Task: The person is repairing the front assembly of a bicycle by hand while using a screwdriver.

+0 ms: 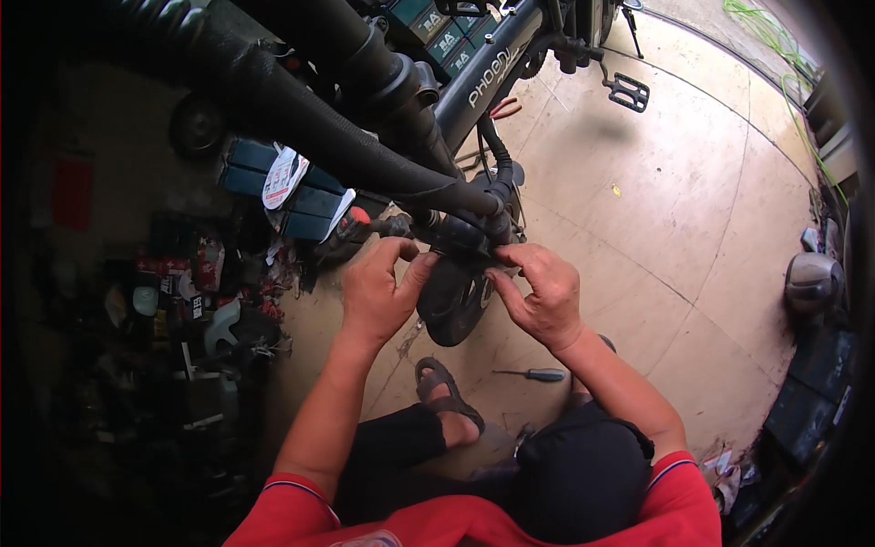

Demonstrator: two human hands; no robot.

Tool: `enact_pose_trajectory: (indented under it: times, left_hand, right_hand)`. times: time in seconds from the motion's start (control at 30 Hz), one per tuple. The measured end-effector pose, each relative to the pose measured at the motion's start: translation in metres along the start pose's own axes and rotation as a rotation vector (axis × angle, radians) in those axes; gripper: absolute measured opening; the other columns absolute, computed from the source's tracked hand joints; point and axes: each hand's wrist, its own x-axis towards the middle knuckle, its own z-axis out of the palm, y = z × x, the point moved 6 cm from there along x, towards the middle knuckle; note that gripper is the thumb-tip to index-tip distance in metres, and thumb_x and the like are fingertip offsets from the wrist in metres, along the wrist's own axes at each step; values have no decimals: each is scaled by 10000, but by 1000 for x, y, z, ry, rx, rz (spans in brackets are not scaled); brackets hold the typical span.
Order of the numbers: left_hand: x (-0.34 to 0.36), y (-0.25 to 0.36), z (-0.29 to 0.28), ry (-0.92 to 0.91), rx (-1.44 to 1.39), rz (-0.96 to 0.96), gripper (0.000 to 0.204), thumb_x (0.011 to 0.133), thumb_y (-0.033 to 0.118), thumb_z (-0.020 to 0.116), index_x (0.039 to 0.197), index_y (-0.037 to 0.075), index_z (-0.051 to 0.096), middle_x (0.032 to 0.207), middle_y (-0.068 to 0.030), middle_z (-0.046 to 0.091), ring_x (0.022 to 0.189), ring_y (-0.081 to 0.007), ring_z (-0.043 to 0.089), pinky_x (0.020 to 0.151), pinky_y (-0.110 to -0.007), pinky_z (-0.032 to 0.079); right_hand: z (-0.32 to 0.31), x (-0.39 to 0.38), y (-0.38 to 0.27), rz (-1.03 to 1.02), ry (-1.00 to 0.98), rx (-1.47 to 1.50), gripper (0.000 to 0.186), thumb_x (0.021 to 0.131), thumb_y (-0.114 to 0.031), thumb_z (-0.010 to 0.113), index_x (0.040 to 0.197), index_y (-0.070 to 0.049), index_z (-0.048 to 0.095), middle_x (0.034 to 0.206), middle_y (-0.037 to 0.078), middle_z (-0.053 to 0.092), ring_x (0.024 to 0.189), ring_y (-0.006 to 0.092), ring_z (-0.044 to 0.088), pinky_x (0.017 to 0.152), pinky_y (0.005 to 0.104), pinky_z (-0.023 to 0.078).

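A dark bike with thick black tubing (355, 164) and a grey frame tube (483, 77) reaches in from the top. At its near end, my left hand (378, 292) pinches the left side of a black part (460, 239) between thumb and fingers. Opposite it, my right hand (544, 296) is closed on the part's right side, thumb below and forefinger above. What lies inside the fingertips is too dark to make out. Below them hangs a rounded black piece (447, 310), its kind unclear. A grey-handled screwdriver (545, 375) lies on the floor near my right forearm.
Pliers with red handles (506, 108) lie beyond the frame tube, left of a pedal (629, 93). Dark boxes (246, 169) and jumbled parts (214, 319) crowd the left. Along the right edge are a rounded grey object (814, 281) and dark cases (811, 392).
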Motion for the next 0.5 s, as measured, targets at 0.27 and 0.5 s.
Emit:
enact_pose_trajectory:
  times: [0.27,0.5]
  left_hand:
    - [32,-3,6,-505,143,341,193,929,223,739,985,48,681,855,-140,677,765,-323,657,655,-383,503]
    - [25,-49,32,-1001,-597,-420,300,1057,280,603,962,14,705,739,-3,669,700,-99,593,631,-269,457]
  right_hand:
    - [2,5,-15,-66,-25,-142,343,788,-57,834,1105,-64,703,921,107,735,776,300,719,656,378,576]
    - [3,7,-18,-83,-13,-120,306,791,-9,827,1072,-50,715,876,122,732,730,293,719,624,364,568]
